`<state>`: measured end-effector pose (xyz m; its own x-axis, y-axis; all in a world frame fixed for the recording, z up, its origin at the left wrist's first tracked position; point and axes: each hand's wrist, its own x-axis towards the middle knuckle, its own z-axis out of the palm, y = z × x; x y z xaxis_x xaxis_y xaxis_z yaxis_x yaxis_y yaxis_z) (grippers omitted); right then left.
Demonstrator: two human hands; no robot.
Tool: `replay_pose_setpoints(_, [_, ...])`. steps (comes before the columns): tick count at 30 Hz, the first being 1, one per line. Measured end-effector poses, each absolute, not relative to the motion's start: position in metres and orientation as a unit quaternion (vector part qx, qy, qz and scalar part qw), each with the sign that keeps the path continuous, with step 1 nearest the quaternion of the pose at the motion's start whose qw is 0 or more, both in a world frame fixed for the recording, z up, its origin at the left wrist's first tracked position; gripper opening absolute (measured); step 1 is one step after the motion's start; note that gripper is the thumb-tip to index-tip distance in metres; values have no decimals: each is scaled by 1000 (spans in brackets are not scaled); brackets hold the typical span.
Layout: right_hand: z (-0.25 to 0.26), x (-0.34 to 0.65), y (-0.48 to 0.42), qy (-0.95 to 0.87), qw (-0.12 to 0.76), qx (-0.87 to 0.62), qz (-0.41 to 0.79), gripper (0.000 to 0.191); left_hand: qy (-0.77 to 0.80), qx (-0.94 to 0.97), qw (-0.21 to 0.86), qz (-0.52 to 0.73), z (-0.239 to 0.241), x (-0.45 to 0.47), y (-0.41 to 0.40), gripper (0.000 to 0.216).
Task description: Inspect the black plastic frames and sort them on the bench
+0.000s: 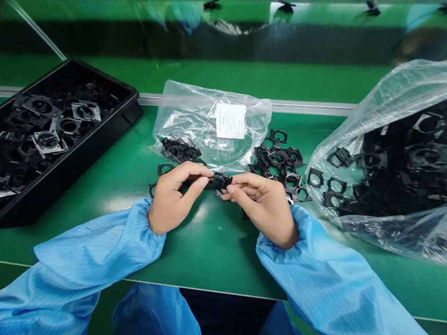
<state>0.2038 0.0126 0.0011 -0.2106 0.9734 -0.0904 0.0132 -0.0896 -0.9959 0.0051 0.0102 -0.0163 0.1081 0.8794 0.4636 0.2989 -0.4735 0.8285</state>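
Note:
Between my two hands, above the green table (199, 244), is a small black plastic frame (221, 180) with a round opening. My left hand (180, 193) pinches its left side between thumb and fingers. On the other side, my right hand (261, 201) grips the frame's right edge, thumb in front. Just right of my hands lies a loose pile of similar black frames (280, 159). Behind them rests a clear plastic bag (198, 117) with a white label (230, 120); small black parts (180, 149) show at its lower left. Fingers partly cover the held frame.
A black bin (128, 100) full of black and metallic-looking frames stands at the left. On the right, a large clear bag (335, 129) bulges with more black parts. A metal rail (308, 106) runs behind, and several black clips (285, 7) sit along the far ledge.

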Motion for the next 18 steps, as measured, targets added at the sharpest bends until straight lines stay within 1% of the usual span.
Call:
replay_pose_setpoints(7, [3,203,11,-526,412,-470,577,22,423,712,230,512,-13,5,14,7])
replay_pose_setpoints(13, [5,203,10,-540,407,-468,569,26,443,695,253,506,-13,7,12,7])
replay_pose_setpoints(18, [5,204,10,-548,410,-473,554,23,440,698,267,498,-13,7,10,7])
